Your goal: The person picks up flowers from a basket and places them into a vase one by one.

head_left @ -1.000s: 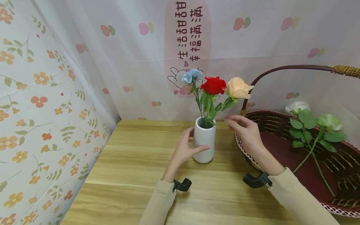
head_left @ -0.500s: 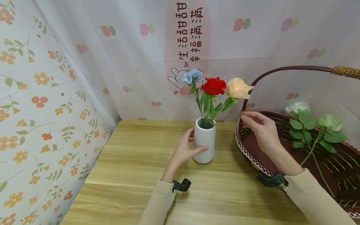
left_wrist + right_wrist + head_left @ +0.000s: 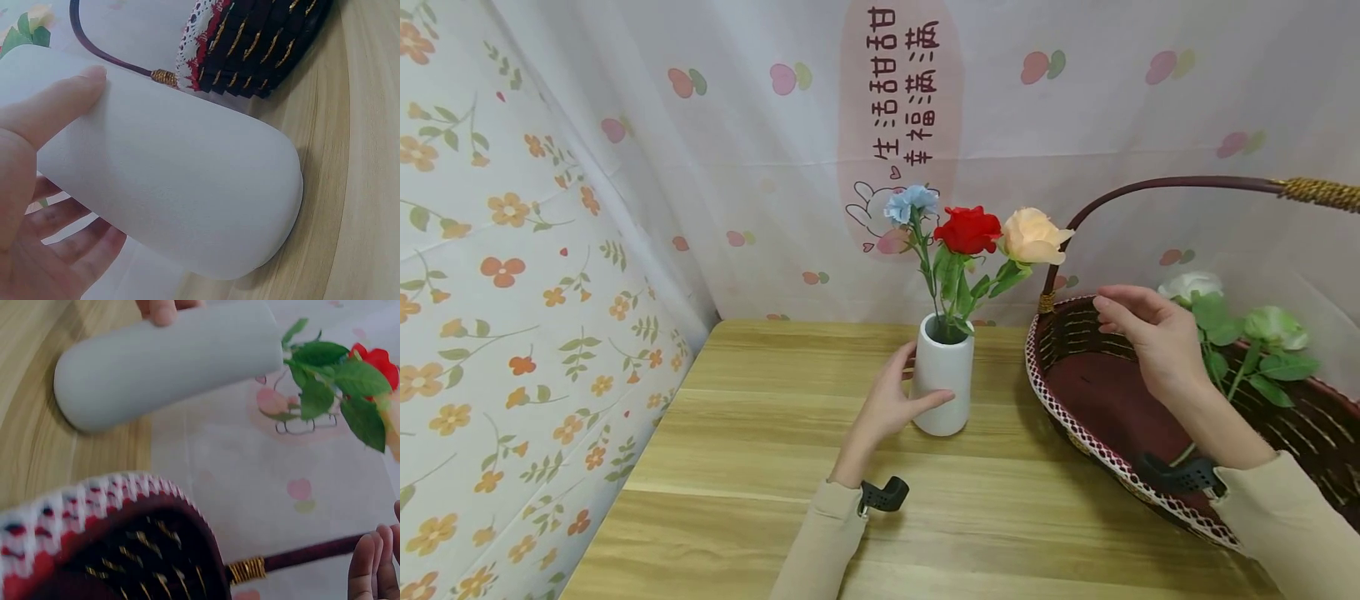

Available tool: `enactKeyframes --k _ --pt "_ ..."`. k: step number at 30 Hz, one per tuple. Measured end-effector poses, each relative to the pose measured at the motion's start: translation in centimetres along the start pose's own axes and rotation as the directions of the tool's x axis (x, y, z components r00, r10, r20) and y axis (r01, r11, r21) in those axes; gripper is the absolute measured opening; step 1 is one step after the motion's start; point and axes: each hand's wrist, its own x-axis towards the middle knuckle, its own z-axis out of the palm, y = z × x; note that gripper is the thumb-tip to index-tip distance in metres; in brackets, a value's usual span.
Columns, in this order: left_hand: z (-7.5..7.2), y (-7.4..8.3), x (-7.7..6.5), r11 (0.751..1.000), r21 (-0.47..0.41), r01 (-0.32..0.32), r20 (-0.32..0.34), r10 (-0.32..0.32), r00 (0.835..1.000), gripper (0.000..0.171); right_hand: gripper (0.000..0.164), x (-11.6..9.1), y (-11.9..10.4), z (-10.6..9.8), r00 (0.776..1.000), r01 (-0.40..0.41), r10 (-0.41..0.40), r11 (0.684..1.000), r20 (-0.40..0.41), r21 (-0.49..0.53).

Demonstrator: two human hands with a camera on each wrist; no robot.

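A white vase (image 3: 946,379) stands upright on the wooden table. My left hand (image 3: 883,400) holds it from the left; in the left wrist view the thumb (image 3: 69,100) lies across the front and the fingers reach round the other side. Three flowers rise from the vase: a blue carnation (image 3: 912,205), a red rose (image 3: 967,231) and a peach rose (image 3: 1033,237) leaning right. Over the basket (image 3: 1052,400) hovers my right hand (image 3: 1157,346), fingers loosely bent, nothing in them. Its fingertips (image 3: 361,565) show at the right wrist view's lower right.
Inside the basket lie a white rose (image 3: 1191,285) and a pale green rose (image 3: 1273,327), their stems partly hidden by my right arm. The basket's tall handle (image 3: 1187,182) arches behind the hand. A printed curtain (image 3: 760,192) hangs behind the table (image 3: 737,467).
My right hand has moved right, away from the flowers in the vase, to over the basket. The left hand, vase and its flowers have stayed in place.
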Motion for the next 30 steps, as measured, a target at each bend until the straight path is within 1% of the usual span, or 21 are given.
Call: enactKeyframes --k 6,10,12,13,16,18,19,21,22,26,27,28,30 --pt "0.0 0.0 -0.1 1.000 0.001 0.000 0.000 0.000 1.000 0.085 0.022 0.4 -0.8 -2.6 1.000 0.015 -0.015 1.000 -0.025 0.003" --pt "0.0 0.0 0.0 1.000 0.010 0.002 -0.003 -0.002 1.000 0.086 0.022 0.8 -1.3 -4.5 0.998 0.057 -0.056 0.997 -0.030 0.047" --pt "0.1 0.0 0.0 1.000 0.012 0.003 -0.007 -0.003 1.000 0.086 0.022 0.9 -1.5 -5.4 0.997 0.069 -0.067 0.994 -0.033 0.079" --pt "0.1 0.0 0.0 1.000 0.013 0.004 -0.008 -0.003 1.000 0.086 0.022 1.0 -1.5 -5.8 0.997 0.067 -0.064 0.995 -0.037 0.078" --pt "0.1 0.0 0.0 1.000 0.010 0.000 -0.009 0.001 1.000 0.086 0.020 1.1 -1.8 -7.0 0.996 0.052 -0.050 0.998 -0.075 0.021" --pt "0.1 0.0 0.0 1.000 0.009 -0.003 -0.009 0.003 1.000 0.086 0.019 1.1 -2.0 -7.9 0.993 0.033 -0.038 0.999 -0.114 -0.043" --pt "0.1 0.0 0.0 1.000 0.010 -0.005 -0.009 0.005 1.000 0.086 0.019 1.1 -2.0 -8.3 0.990 0.016 -0.028 0.996 -0.137 -0.089" --pt "0.0 0.0 0.1 1.000 0.011 -0.005 -0.009 0.005 1.000 0.086 0.018 1.0 -2.1 -9.1 0.985 -0.026 -0.012 0.977 -0.175 -0.210" --pt "0.0 0.0 0.1 1.000 0.012 -0.004 -0.010 0.004 1.000 0.086 0.018 0.9 -2.1 -9.5 0.983 -0.044 -0.001 0.971 -0.186 -0.235" --pt "0.0 0.0 0.1 1.000 0.005 -0.001 -0.008 0.001 1.000 0.086 0.014 0.8 -1.7 -11.0 0.976 -0.083 0.024 0.960 -0.217 -0.269" --pt "0.0 0.0 0.1 1.000 0.004 0.000 -0.007 0.000 1.000 0.086 0.014 0.8 -1.6 -11.3 0.974 -0.080 0.029 0.971 -0.225 -0.224" --pt "0.0 0.0 0.1 1.000 0.003 0.000 -0.007 0.000 1.000 0.087 0.013 0.8 -1.5 -11.5 0.971 -0.087 0.034 0.973 -0.237 -0.215" --pt "0.0 0.0 0.0 1.000 0.004 0.002 -0.006 -0.002 1.000 0.087 0.014 0.8 -1.3 -11.9 0.962 -0.111 0.035 0.956 -0.273 -0.272"
